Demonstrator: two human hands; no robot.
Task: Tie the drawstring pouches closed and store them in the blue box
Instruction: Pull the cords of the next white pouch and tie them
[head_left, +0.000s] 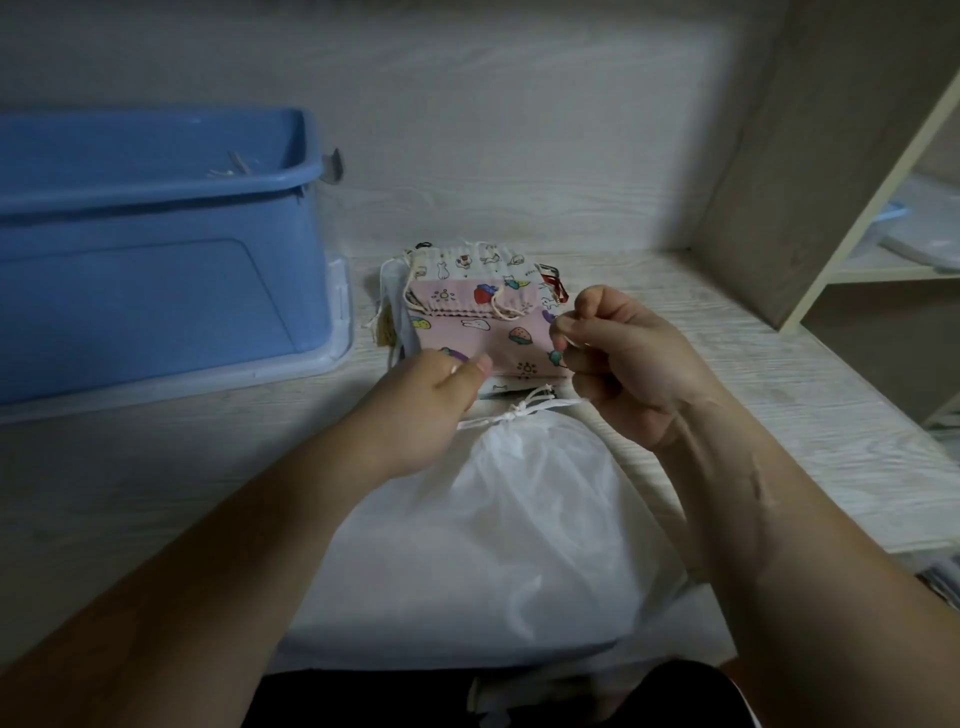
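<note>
we've got one blue box (156, 249) in the upper left of the frame, sitting on the pale wood-grain surface (779, 395), its left side cut off by the frame edge. inside it we can just make out a few pale strips near the rim, too dim to name. under the box there's a clear lid or tray (332, 358) poking out along its bottom edge.

centre frame, one big white drawstring pouch (498, 530) lies flat, mouth pointing up the frame and gathered tight, with a white knot (519, 410) in its cord. what's inside we can't see; the fabric is cloudy.

just above the knot sits a stack of small patterned pouches (483, 312): a pink one with strawberries on top, a cream one with cats behind, and edges of more poking out left and right. we can't give a sure count, they overlap too much.

two hands in play. the left hand (431, 410) is curled, its grip pinching the white cord to the left of the knot. the right hand (628, 364) is clenched into a fist above and right of the knot, with a cord end running up toward its fingers; whether it's truly pinched there we can't tell, the fingers hide it.

far right, a pale shelf unit (872, 270) runs off the frame, with something blurry on it. at the bottom edge, dark clothing (675, 696).
</note>
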